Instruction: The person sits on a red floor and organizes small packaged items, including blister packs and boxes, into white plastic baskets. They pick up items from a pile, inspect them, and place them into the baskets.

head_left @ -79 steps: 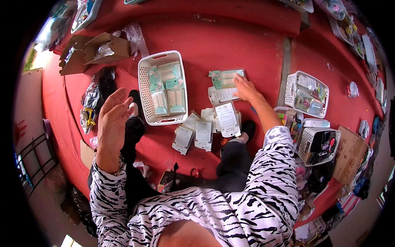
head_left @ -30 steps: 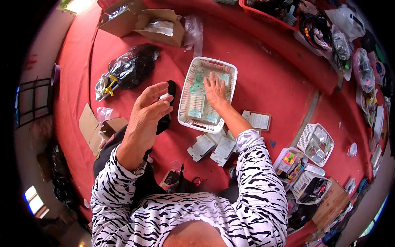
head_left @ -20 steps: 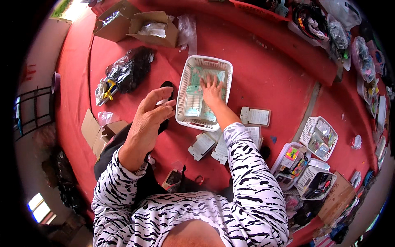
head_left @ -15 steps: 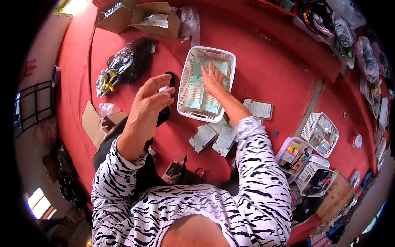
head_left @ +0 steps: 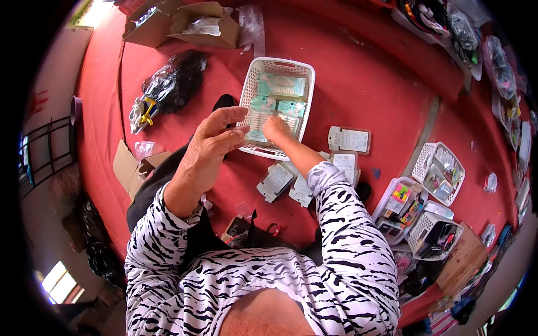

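A white slotted basket (head_left: 280, 63) sits on the red mat in front of me, holding several flat green and white packs (head_left: 282, 85). My right hand (head_left: 276, 128) is inside the basket at its near end, with its fingers curled down on a white and green pack (head_left: 290, 119). My left hand (head_left: 214, 143) hovers just left of the basket's near corner. It is raised with its fingers spread and nothing in it. Both sleeves are black and white striped.
Several flat white packs (head_left: 349, 139) lie on the mat just right of and below the basket. Open cardboard boxes (head_left: 185, 22) stand at the far left with a black plastic bag (head_left: 168, 87) nearer. Small filled white baskets (head_left: 439, 172) stand at the right. A cardboard piece (head_left: 128, 167) lies at the left.
My right hand went from a pack on the mat into the basket, then drew back to the basket's near end. My left hand stayed raised beside it.
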A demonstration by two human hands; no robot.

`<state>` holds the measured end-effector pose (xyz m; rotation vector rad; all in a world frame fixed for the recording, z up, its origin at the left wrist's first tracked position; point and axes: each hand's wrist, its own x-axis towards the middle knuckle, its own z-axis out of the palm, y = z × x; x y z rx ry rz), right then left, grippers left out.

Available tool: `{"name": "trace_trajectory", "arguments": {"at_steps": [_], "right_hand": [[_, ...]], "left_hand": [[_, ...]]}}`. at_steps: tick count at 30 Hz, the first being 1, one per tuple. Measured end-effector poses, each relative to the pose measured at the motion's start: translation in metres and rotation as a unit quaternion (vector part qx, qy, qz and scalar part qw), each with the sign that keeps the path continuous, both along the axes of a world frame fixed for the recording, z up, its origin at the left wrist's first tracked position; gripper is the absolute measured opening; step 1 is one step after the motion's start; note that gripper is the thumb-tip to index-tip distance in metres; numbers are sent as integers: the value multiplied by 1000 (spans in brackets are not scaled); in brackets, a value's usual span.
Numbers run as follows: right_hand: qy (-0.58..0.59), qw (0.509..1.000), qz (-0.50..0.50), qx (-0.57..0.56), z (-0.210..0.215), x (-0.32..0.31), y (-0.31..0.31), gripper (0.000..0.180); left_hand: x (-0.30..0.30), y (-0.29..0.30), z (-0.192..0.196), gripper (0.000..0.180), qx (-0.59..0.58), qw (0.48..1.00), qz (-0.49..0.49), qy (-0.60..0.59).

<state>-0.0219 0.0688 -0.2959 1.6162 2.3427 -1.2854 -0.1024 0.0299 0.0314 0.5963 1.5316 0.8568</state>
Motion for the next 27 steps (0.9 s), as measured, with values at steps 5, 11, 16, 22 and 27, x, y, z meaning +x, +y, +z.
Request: {"name": "trace_trajectory", "arguments": {"at_steps": [5, 11, 16, 22, 27], "right_hand": [[66, 971, 103, -204, 52, 20, 59, 37], [80, 993, 14, 89, 95, 189, 128, 19], [-173, 956, 107, 211, 25, 268, 62, 33], [-241, 947, 138, 159, 16, 269, 59, 27], [5, 994, -100, 53, 44, 293, 99, 26]], "left_hand": [[8, 7, -2, 38, -11, 999, 21, -29], [9, 6, -1, 40, 4, 998, 55, -11], [29, 15, -8, 41, -4, 1000, 8, -3], [43, 19, -14, 40, 11, 999, 9, 32], [28, 28, -28, 34, 97, 992, 67, -44]]}}
